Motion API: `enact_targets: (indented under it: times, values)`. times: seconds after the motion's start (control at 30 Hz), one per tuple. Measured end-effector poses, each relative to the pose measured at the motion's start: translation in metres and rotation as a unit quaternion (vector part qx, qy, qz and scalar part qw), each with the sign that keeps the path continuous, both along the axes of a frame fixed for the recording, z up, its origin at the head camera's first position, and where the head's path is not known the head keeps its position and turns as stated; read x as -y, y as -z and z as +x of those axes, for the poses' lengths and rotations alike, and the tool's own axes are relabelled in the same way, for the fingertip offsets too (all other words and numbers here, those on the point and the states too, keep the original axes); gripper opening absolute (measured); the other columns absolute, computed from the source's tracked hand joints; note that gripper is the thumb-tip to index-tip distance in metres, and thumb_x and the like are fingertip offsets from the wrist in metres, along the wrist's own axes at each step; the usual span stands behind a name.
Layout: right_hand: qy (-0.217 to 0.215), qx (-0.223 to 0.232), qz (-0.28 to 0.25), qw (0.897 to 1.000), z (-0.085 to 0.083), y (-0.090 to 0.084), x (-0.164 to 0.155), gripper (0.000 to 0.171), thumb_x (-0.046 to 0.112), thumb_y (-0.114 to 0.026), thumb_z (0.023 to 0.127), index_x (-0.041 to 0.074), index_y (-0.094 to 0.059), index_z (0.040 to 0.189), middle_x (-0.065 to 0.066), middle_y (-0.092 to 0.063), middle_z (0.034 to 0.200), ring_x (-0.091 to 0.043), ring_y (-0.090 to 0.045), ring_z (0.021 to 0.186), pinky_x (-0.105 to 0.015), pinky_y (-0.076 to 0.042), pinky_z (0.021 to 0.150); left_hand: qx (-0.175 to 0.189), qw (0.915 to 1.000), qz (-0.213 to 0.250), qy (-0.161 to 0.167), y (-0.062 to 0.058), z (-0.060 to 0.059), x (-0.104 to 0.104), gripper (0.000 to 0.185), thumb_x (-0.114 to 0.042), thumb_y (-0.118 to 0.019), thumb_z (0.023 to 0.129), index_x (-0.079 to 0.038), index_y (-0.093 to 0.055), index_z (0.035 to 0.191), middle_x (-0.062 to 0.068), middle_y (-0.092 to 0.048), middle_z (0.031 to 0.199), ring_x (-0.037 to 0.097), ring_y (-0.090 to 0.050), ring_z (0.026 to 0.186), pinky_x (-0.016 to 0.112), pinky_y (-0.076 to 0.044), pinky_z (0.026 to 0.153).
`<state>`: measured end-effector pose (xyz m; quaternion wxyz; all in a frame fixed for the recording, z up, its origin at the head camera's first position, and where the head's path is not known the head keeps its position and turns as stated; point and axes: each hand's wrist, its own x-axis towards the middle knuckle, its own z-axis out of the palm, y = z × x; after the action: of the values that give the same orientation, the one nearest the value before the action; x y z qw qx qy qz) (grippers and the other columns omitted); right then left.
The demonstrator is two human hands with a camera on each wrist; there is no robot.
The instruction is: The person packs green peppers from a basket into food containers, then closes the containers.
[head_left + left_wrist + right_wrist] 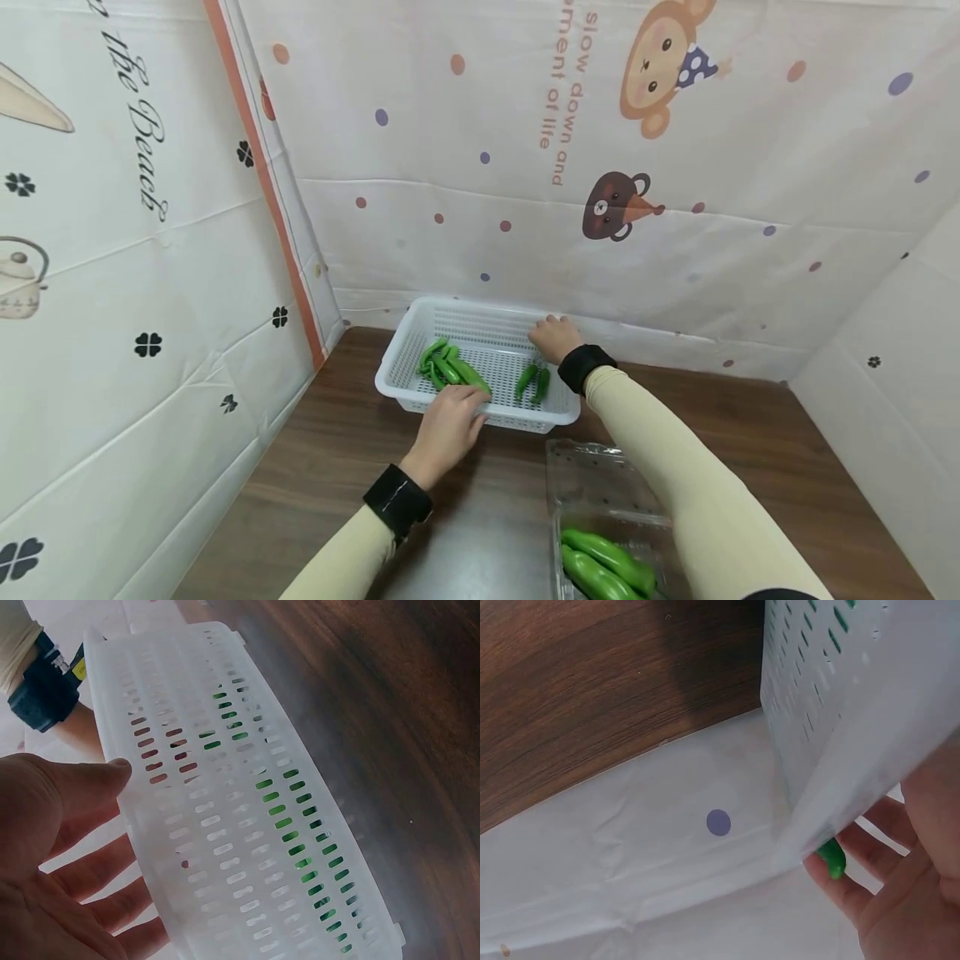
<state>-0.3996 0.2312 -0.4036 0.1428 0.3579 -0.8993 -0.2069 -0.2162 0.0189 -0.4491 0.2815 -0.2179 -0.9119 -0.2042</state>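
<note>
A white slotted basket [481,303] stands on the brown table near the back wall. Several green peppers [452,369] lie at its left and two more peppers [534,383] at its right. My left hand [448,425] holds the near rim; in the left wrist view its thumb [116,771] presses the basket's outer wall [225,825] with the fingers past the rim. My right hand [555,337] holds the far right rim. In the right wrist view its fingers [900,892] reach behind the basket's edge [855,712], beside a green pepper tip [831,859].
An open clear plastic clamshell [600,487] lies near the front right of the table with two green peppers [603,562] in it. Printed cloth walls close in the back [675,275] and the left side [150,333]. Bare wood shows at the front left.
</note>
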Motion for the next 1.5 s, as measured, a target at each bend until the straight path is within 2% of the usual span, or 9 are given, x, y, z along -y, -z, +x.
enact_targets:
  times: [0.27, 0.47, 0.6, 0.73, 0.87, 1.0, 1.2, 1.33, 1.5]
  values:
    - [-0.006, -0.022, -0.003, 1.0, -0.008, 0.005, -0.002, 0.007, 0.001, -0.072, 0.094, 0.007, -0.076, 0.093, -0.013, -0.073, 0.092, -0.035, -0.066, 0.092, -0.052, -0.056, 0.089, 0.009, 0.9998, -0.002, -0.016, 0.001, -0.006, -0.001, 0.022, -0.01, -0.084, 0.085, -0.009, -0.08, 0.107, 0.006, -0.077, 0.104, 0.023, -0.072, 0.097, 0.038, -0.058, 0.089]
    - [-0.001, -0.042, 0.019, 0.999, -0.007, 0.006, 0.002, 0.008, 0.003, -0.075, 0.092, 0.01, -0.077, 0.089, -0.011, -0.073, 0.087, -0.031, -0.068, 0.087, -0.049, -0.056, 0.089, 0.009, 0.9998, 0.006, -0.018, 0.002, -0.005, 0.002, 0.021, -0.01, -0.084, 0.086, -0.009, -0.08, 0.106, 0.005, -0.077, 0.101, 0.022, -0.072, 0.094, 0.037, -0.059, 0.086]
    - [0.003, -0.035, 0.022, 0.999, -0.006, 0.009, 0.006, 0.011, 0.004, -0.075, 0.093, 0.011, -0.076, 0.085, -0.01, -0.072, 0.082, -0.03, -0.068, 0.083, -0.049, -0.056, 0.088, 0.006, 0.9998, 0.006, -0.018, 0.005, -0.005, 0.004, 0.021, -0.01, -0.084, 0.085, -0.009, -0.08, 0.106, 0.005, -0.077, 0.101, 0.022, -0.072, 0.093, 0.036, -0.059, 0.085]
    - [-0.006, -0.011, 0.002, 1.0, -0.007, 0.009, 0.011, 0.014, 0.003, -0.072, 0.094, 0.011, -0.075, 0.082, -0.009, -0.072, 0.08, -0.03, -0.068, 0.081, -0.051, -0.056, 0.089, 0.003, 0.9997, 0.003, -0.022, 0.006, -0.006, 0.005, 0.022, -0.01, -0.085, 0.084, -0.01, -0.08, 0.105, 0.004, -0.077, 0.101, 0.021, -0.072, 0.092, 0.036, -0.059, 0.085]
    - [-0.018, 0.022, -0.016, 0.999, -0.008, 0.003, 0.016, 0.014, 0.002, -0.07, 0.095, 0.009, -0.073, 0.084, -0.01, -0.071, 0.081, -0.029, -0.068, 0.079, -0.051, -0.057, 0.083, -0.004, 0.9998, 0.009, -0.02, 0.007, -0.006, 0.005, 0.022, -0.009, -0.086, 0.083, -0.01, -0.08, 0.104, 0.004, -0.077, 0.1, 0.021, -0.072, 0.091, 0.035, -0.059, 0.084]
    - [0.012, 0.084, -0.023, 0.996, -0.012, -0.007, 0.021, 0.008, 0.005, -0.073, 0.093, 0.008, -0.071, 0.087, -0.01, -0.069, 0.081, -0.026, -0.065, 0.075, -0.047, -0.057, 0.071, -0.003, 0.9998, 0.014, -0.016, 0.005, -0.007, 0.004, 0.02, -0.01, -0.085, 0.084, -0.009, -0.081, 0.104, 0.005, -0.077, 0.1, 0.022, -0.072, 0.091, 0.036, -0.059, 0.083]
    - [0.04, 0.172, -0.031, 0.984, -0.024, -0.013, 0.034, 0.002, 0.008, -0.075, 0.092, 0.007, -0.074, 0.094, -0.006, -0.07, 0.084, -0.02, -0.056, 0.072, -0.037, -0.052, 0.067, -0.001, 0.9993, 0.019, -0.031, 0.002, -0.006, 0.001, 0.02, -0.011, -0.086, 0.083, -0.011, -0.081, 0.103, 0.004, -0.077, 0.101, 0.022, -0.071, 0.092, 0.036, -0.059, 0.083]
    - [0.031, 0.175, -0.034, 0.983, -0.027, -0.004, 0.043, 0.009, 0.008, -0.076, 0.093, 0.008, -0.071, 0.085, -0.003, -0.067, 0.075, -0.017, -0.052, 0.066, -0.034, -0.047, 0.062, -0.001, 0.9991, 0.02, -0.038, 0.003, -0.005, -0.002, 0.019, -0.011, -0.086, 0.082, -0.012, -0.081, 0.101, 0.004, -0.077, 0.1, 0.023, -0.07, 0.089, 0.035, -0.06, 0.079]
    - [0.003, 0.152, -0.039, 0.988, -0.026, 0.011, 0.055, 0.014, 0.002, -0.068, 0.096, 0.007, -0.067, 0.083, -0.006, -0.064, 0.073, -0.02, -0.057, 0.066, -0.035, -0.048, 0.061, 0.004, 0.9985, 0.021, -0.05, 0.005, -0.004, -0.006, 0.016, -0.009, -0.086, 0.082, -0.012, -0.081, 0.098, 0.003, -0.077, 0.097, 0.022, -0.068, 0.085, 0.034, -0.059, 0.074]
